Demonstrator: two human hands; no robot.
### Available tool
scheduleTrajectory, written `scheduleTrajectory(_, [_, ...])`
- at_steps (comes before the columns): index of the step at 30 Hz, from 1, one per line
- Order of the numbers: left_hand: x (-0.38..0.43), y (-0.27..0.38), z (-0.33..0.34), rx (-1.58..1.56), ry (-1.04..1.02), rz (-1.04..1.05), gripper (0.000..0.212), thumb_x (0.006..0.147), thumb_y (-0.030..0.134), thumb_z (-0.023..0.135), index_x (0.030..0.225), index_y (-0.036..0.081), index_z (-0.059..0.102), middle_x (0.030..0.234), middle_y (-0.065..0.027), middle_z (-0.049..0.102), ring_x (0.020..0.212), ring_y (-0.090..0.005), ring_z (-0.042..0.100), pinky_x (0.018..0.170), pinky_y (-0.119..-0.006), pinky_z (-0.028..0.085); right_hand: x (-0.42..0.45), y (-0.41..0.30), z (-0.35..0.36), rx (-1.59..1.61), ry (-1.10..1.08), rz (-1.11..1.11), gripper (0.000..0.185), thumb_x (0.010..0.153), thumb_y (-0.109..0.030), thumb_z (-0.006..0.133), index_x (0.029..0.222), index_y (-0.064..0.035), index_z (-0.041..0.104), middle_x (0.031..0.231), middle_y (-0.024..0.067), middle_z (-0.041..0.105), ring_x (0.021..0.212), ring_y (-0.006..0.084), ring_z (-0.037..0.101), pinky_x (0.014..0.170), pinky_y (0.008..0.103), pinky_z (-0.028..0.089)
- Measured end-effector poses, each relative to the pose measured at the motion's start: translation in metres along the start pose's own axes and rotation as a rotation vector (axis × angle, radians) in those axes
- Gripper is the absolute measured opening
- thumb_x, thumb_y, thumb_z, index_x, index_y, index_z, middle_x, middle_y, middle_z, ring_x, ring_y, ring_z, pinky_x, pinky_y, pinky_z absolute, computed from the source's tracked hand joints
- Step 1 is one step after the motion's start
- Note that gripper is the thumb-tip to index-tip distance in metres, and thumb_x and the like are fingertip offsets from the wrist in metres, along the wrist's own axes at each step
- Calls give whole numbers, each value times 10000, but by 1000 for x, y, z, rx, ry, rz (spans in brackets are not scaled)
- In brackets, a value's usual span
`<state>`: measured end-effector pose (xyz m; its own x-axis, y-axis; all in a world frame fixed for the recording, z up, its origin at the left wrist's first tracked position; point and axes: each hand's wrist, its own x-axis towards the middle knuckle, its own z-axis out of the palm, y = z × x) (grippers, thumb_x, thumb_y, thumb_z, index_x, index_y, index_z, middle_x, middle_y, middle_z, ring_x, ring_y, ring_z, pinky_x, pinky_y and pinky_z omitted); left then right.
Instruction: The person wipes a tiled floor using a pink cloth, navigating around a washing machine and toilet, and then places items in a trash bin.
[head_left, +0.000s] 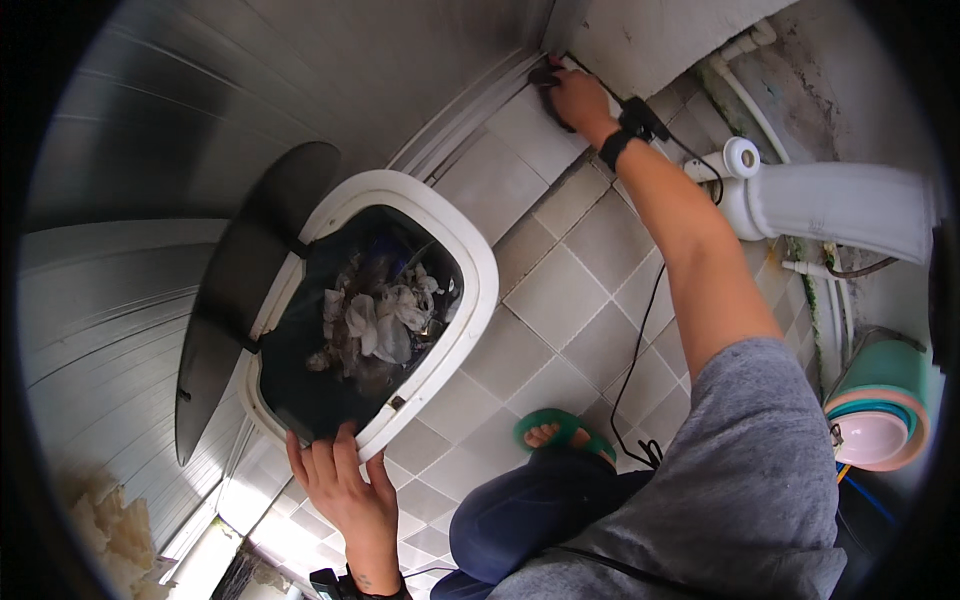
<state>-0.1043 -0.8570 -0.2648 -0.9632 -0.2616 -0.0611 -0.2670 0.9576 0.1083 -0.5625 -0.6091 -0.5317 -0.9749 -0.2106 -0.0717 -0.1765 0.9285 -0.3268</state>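
A white-rimmed trash bin (480, 285) stands before me with its dark lid (247, 300) swung up against the metal wall. Crumpled tissues (375, 322) and other litter lie inside its dark liner (289, 375). My left hand (334, 472) has its fingers hooked over the near rim, the thumb outside. Far off at the top, my right hand (581, 101) reaches down to the floor corner and holds a dark object (546, 79); its kind is unclear. A bit of red shows just beyond that object.
White drain pipes (840, 202) run along the right wall. Stacked plastic basins (874, 439) sit at the lower right. A black cable (637, 345) trails over the tiled floor (555, 315) close to my green sandal (551, 424). Torn foam (112, 525) shows at lower left.
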Motion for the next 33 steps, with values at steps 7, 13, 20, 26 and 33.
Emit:
scheduleTrajectory(7, [3,5,3,-18,1,3,286,799,104,685,1050,-11,610,823,-143,495,849,-335,544,1125,-546,319,-62,-112,50,39,46,-855,320,795,-172,634,1113,-151,666,1069,45,643,1020,264,580,880,378,494])
scheduleTrajectory(13, [3,2,-1,-22,-7,-15,297,796,114,696,1056,-3,612,821,-137,500,860,-329,548,1128,-542,321,-15,-66,50,-31,219,-630,232,816,-151,582,1013,-213,687,1011,64,684,966,300,606,829,429,513])
scheduleTrajectory(20, [3,4,6,-49,-13,-4,297,815,156,613,1061,-9,601,863,-138,500,864,-332,538,1127,-574,300,44,-11,36,-325,232,-250,384,827,-118,558,1188,-214,646,1126,95,688,1058,385,578,847,490,504])
scheduleTrajectory(26, [-2,3,7,-31,37,-34,314,800,152,643,1070,-4,605,858,-132,497,858,-326,535,1132,-572,293,-34,-88,45,137,61,-396,236,841,-190,575,1048,-142,678,1026,138,687,963,384,617,830,472,509])
scheduleTrajectory(33, [-3,2,9,-64,25,-26,290,835,147,640,1081,1,592,841,-132,507,852,-324,534,1140,-585,263,-65,-114,49,611,244,-60,319,805,-86,597,1112,-5,637,1066,247,664,1026,433,604,904,493,478])
